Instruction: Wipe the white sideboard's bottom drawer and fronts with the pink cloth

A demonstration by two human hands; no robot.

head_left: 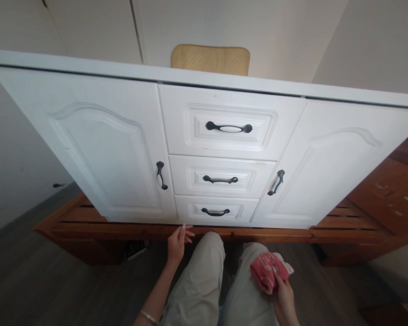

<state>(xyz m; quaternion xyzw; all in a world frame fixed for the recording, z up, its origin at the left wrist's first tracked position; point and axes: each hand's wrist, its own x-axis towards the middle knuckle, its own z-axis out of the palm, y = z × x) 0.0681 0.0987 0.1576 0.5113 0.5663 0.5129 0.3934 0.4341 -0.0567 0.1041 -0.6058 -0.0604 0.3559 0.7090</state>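
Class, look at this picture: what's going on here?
A person stands facing a white cabinet with two doors and three drawers, all shut. The right hand holds a bunched pink cloth. The left hand reaches toward the cabinet's bottom edge, below the lowest drawer, fingers loosely open.

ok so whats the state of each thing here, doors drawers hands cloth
left door: shut
right door: shut
top drawer: shut
middle drawer: shut
bottom drawer: shut
left hand: empty, fingers loosely open, just below the bottom drawer
right hand: closed on the cloth
pink cloth: bunched up, held in the right hand
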